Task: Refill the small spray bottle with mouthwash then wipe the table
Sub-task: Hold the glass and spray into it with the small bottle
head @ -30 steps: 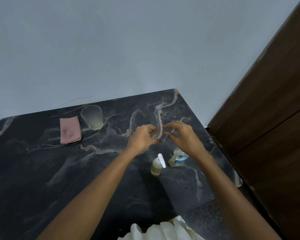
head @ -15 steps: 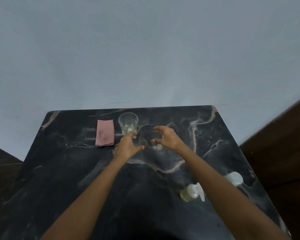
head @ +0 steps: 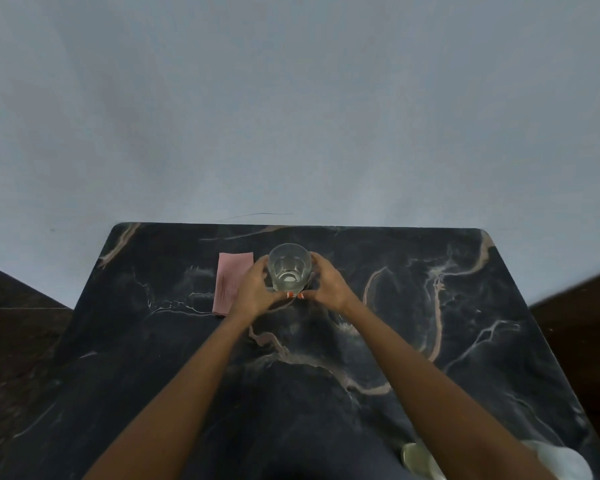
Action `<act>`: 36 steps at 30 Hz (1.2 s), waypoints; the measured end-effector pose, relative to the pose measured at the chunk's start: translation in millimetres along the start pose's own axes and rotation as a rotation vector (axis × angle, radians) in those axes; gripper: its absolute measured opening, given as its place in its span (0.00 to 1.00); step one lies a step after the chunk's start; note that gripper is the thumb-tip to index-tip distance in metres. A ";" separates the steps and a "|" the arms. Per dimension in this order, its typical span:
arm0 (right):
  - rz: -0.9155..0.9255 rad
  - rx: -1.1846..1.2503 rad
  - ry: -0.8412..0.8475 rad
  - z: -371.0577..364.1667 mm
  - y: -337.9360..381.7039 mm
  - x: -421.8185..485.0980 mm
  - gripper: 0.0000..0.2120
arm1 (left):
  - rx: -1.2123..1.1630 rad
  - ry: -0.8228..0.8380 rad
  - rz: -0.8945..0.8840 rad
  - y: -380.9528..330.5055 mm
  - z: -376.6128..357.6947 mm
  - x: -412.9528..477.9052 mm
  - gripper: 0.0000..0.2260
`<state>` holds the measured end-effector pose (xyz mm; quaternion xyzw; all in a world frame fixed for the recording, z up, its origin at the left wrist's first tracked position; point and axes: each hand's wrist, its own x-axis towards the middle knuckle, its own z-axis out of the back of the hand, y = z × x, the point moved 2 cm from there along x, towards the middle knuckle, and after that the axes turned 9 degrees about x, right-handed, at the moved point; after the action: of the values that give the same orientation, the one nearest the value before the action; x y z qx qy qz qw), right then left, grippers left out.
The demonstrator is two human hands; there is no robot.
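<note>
Both hands now cup the drinking glass at the far middle of the bench: left hand [head: 253, 292] wrapped on its left wall, right hand [head: 326, 289] on its right wall, thumbs nearly meeting at the near side of the base. A second ago the hands worked together in the air above the two bottles; half a second ago they were spread open short of the glass. Contact is therefore new.

Bench [head: 465, 358]: dark marbled slab, set against a pale wall. No pooled liquid is discernible on it, though the veining would mask a small spill.

Cloth [head: 231, 282]: pink, folded, flat, just left of the glass, its near end passing under the left hand. Untouched.

Glass [head: 289, 268]: clear, upright, standing on the bench so far as can be seen, with a shallow pale liquid at the bottom.

Small spray bottle [head: 417, 459]: at the near right edge, largely hidden behind the right forearm; whether its cap is on cannot be told. A white rounded object [head: 561, 460] lies beside it, probably the mouthwash bottle.

Assessment: attention has shifted from the bottles to the glass. Wiping is not yet begun.
</note>
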<state>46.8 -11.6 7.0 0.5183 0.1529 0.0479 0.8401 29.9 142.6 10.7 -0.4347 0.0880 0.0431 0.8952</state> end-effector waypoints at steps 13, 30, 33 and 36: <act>0.010 0.061 -0.045 -10.4 14.5 -1.7 0.34 | 0.005 0.003 -0.053 -3.8 3.2 1.3 0.32; 0.067 -0.008 -0.090 -11.2 44.8 -150.2 0.33 | -0.092 0.005 -0.142 -24.3 1.0 -135.9 0.35; 0.041 0.013 -0.108 -15.6 42.6 -178.4 0.31 | -0.092 0.008 -0.157 -21.0 -7.5 -159.4 0.36; 0.042 0.059 -0.130 -21.2 33.5 -201.2 0.30 | -0.121 0.054 -0.142 -14.6 -17.5 -177.4 0.38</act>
<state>-148.0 -26.1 69.5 0.5480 0.0882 0.0272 0.8313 -143.9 119.7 45.9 -0.4940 0.0784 -0.0269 0.8655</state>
